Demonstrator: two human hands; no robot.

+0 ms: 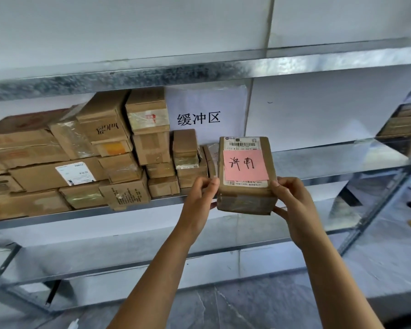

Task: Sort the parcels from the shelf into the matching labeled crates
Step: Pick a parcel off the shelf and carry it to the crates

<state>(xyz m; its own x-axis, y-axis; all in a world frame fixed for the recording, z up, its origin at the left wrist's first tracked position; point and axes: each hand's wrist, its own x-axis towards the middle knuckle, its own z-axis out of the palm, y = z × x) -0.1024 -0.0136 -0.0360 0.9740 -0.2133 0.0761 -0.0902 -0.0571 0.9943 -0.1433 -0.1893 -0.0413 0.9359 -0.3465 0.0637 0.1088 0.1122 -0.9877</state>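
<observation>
Both the left hand (203, 194) and right hand (288, 198) gripped the upright pink-labelled parcel (246, 176) by its sides, just before the shelf (342, 160).

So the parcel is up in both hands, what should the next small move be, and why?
Probably turn away from the metal shelf to look for the crate matching the pink note. The left hand and right hand grip the cardboard parcel by its lower corners, clear of the shelf, with the handwritten note facing the camera. No crate is in view.
</observation>
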